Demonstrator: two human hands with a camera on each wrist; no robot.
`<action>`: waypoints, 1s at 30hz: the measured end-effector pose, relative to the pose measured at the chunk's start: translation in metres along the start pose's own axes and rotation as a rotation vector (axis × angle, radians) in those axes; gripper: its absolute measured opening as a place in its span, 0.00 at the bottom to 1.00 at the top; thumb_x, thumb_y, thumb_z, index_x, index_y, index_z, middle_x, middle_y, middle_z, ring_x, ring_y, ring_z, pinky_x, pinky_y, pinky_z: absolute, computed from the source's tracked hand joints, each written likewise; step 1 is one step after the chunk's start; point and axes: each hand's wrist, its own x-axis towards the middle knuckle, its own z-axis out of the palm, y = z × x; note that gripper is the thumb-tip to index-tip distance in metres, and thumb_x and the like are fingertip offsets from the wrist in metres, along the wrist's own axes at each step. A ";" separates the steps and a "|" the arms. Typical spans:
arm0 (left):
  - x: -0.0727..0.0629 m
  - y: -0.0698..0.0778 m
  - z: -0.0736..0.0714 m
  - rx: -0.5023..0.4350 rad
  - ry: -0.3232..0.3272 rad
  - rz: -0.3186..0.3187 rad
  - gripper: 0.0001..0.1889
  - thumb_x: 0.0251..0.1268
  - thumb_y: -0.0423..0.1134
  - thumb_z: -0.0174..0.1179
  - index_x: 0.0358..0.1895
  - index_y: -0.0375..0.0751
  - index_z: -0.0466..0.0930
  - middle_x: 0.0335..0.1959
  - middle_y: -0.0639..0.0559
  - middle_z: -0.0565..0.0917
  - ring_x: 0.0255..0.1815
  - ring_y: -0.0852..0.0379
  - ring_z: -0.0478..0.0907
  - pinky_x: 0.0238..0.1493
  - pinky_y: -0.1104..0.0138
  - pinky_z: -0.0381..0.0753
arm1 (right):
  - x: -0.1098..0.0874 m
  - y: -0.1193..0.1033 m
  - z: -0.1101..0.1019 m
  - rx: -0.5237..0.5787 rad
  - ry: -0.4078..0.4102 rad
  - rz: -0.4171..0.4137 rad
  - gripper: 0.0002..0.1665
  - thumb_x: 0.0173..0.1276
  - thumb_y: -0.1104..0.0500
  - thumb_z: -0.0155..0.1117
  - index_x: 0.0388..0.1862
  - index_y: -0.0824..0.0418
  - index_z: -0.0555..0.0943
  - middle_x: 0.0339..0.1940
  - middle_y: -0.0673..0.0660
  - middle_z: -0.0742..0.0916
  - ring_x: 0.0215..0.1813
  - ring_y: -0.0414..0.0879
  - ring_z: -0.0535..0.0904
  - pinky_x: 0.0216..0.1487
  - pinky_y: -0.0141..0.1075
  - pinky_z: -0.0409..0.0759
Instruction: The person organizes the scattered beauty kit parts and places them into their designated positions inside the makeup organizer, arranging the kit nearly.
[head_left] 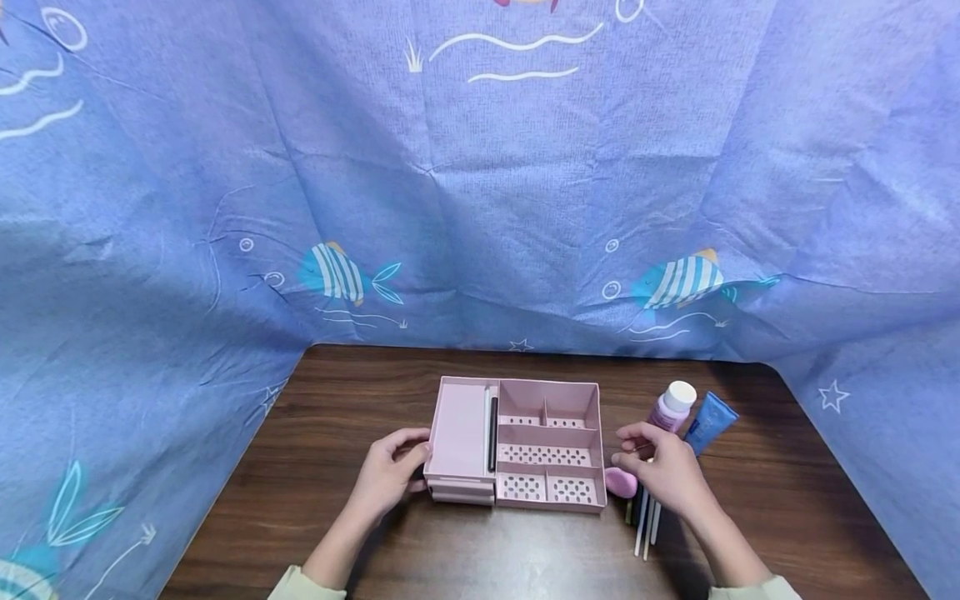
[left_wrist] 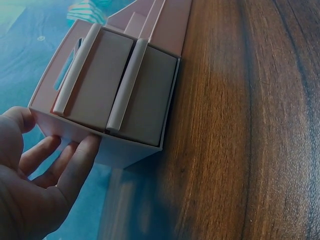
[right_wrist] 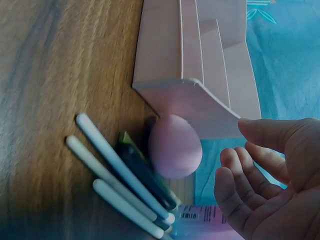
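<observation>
A pink desk organizer (head_left: 547, 442) stands on the table, with compartments on its right and two small drawers (left_wrist: 142, 95) at its left front. My left hand (head_left: 390, 471) touches the organizer's left side, thumb at the upper edge and fingertips against the wall in the left wrist view. My right hand (head_left: 663, 467) is by the right side, its thumb tip at the rim in the right wrist view and the other fingers loosely bent, holding nothing. Below that hand lies a pink makeup sponge (right_wrist: 175, 146). A white stick and a black pen (head_left: 492, 433) lie in the organizer's narrow slot.
Several white-handled brushes (right_wrist: 110, 160) and a dark tube (right_wrist: 145, 170) lie right of the organizer. Behind my right hand stand a purple bottle with a white cap (head_left: 680, 396) and a blue tube (head_left: 708, 422). A blue fish-print cloth (head_left: 510, 208) hangs around the table (head_left: 375, 375).
</observation>
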 end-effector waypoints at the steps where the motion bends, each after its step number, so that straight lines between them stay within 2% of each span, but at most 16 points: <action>1: 0.000 0.001 0.000 -0.003 -0.002 -0.001 0.14 0.71 0.32 0.62 0.56 0.32 0.83 0.41 0.41 0.86 0.37 0.56 0.85 0.32 0.57 0.93 | -0.001 0.001 -0.001 0.007 0.006 -0.004 0.18 0.56 0.62 0.80 0.45 0.63 0.86 0.32 0.50 0.88 0.32 0.35 0.82 0.33 0.28 0.82; 7: -0.001 0.002 -0.001 -0.014 -0.014 -0.003 0.15 0.71 0.32 0.62 0.57 0.31 0.82 0.41 0.41 0.86 0.38 0.56 0.85 0.33 0.57 0.93 | -0.007 0.009 -0.003 0.025 0.012 0.006 0.18 0.56 0.64 0.80 0.45 0.65 0.86 0.32 0.52 0.88 0.31 0.34 0.82 0.33 0.27 0.83; 12: -0.001 0.001 -0.001 -0.012 -0.018 0.012 0.15 0.71 0.32 0.62 0.57 0.30 0.82 0.41 0.41 0.86 0.37 0.58 0.85 0.33 0.58 0.93 | -0.011 0.016 -0.004 -0.007 0.036 0.024 0.17 0.56 0.64 0.78 0.45 0.63 0.86 0.32 0.50 0.88 0.30 0.31 0.80 0.32 0.27 0.81; 22: -0.002 0.000 0.000 0.004 -0.002 0.020 0.14 0.71 0.33 0.62 0.56 0.31 0.83 0.41 0.41 0.86 0.36 0.58 0.84 0.31 0.58 0.93 | -0.021 0.030 -0.006 -0.059 -0.004 0.155 0.17 0.57 0.61 0.78 0.45 0.63 0.86 0.32 0.50 0.87 0.32 0.36 0.82 0.33 0.29 0.80; 30: -0.001 0.000 0.000 0.009 0.003 0.010 0.14 0.71 0.32 0.62 0.56 0.32 0.83 0.40 0.41 0.86 0.37 0.58 0.84 0.31 0.58 0.93 | -0.027 0.039 -0.004 -0.089 -0.018 0.201 0.17 0.57 0.61 0.77 0.45 0.64 0.85 0.30 0.49 0.86 0.30 0.36 0.80 0.28 0.31 0.81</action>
